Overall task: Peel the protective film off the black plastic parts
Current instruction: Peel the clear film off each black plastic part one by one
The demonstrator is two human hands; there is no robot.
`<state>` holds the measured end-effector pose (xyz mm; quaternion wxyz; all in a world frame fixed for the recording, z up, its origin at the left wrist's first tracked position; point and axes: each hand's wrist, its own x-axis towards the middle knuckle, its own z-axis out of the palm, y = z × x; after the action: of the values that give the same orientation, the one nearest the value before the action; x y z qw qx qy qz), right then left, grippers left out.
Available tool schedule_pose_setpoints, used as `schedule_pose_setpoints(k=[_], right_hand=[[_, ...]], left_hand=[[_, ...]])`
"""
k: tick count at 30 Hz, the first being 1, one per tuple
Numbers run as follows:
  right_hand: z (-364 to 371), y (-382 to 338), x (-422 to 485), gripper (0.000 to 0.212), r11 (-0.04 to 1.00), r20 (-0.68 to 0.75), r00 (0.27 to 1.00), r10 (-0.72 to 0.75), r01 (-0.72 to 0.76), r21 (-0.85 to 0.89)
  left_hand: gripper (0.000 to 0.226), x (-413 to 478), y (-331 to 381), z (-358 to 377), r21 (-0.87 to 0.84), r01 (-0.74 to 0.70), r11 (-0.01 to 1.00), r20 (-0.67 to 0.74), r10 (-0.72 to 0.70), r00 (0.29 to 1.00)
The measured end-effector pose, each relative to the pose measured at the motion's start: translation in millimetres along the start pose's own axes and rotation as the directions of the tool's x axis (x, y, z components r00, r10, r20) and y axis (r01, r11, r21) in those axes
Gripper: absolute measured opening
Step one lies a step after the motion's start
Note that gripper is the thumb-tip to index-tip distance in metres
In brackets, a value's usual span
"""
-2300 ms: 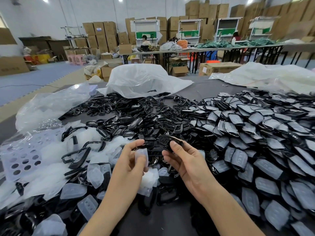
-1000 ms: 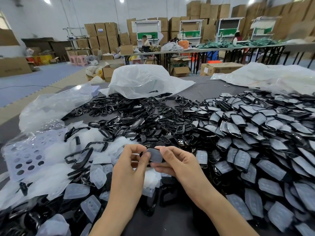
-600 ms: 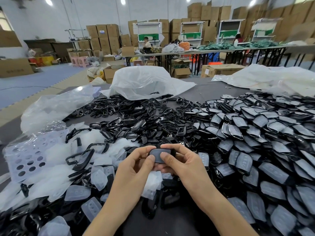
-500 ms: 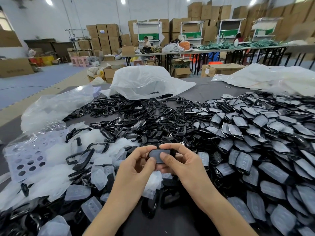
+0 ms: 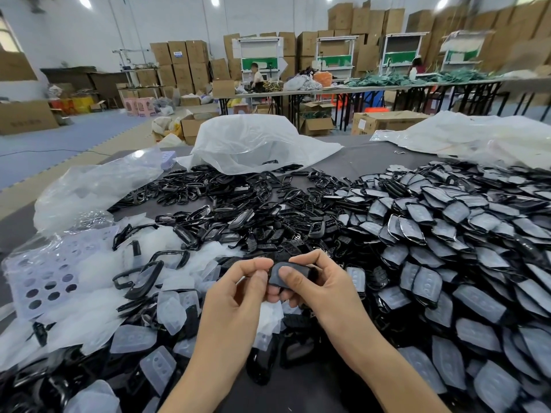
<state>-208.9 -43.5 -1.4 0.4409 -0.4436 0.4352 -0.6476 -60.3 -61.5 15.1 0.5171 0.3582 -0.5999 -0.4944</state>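
1. A fresh black part (image 5: 278, 276) is up between both hands, just above the near middle of the table (image 5: 357, 162). A couple of seconds back the left hand (image 5: 235, 296) carried a loose film. That one's gone, likely onto the peeled films (image 5: 131, 338) at left.
2. The right hand (image 5: 325, 289) grips the part, thumb flat on its face and fingers curled behind.
3. The left hand has closed in and now pinches the part's left edge between thumb and forefinger.
4. That looks like a new peel starting. The film corner may be lifting, but the view's too small to be sure.
5. The covered parts (image 5: 477, 302) at right are a huge heap, so there's plenty left.
6. No brand is readable, and a blue label on the cardboard boxes (image 5: 179, 59) is too small.
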Motion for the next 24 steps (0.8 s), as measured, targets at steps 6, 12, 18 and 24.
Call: schedule_pose_setpoints(k=[6,12,18,24], right_hand=[[1,-4,-2,0.01,0.996,0.062,0.998,-0.029,0.034,-0.083],[2,-2,-6,0.009,0.997,0.127,0.992,-0.003,0.012,-0.074],[3,0,-6,0.012,0.997,0.116,0.993,0.03,-0.022,-0.07],[1,2,-4,0.013,0.998,0.106,0.994,0.035,-0.03,-0.047]], left_hand=[[0.019,-3,3,2,0.011,-0.025,1.0,0.03,0.025,0.999],[0.013,-1,-2,3,0.139,-0.02,0.99,0.069,0.01,0.998],[0.021,-2,-10,2,0.246,-0.044,0.968,0.034,0.037,0.999],[0.023,-2,-8,0,0.221,-0.058,0.974,0.062,0.046,0.997]])
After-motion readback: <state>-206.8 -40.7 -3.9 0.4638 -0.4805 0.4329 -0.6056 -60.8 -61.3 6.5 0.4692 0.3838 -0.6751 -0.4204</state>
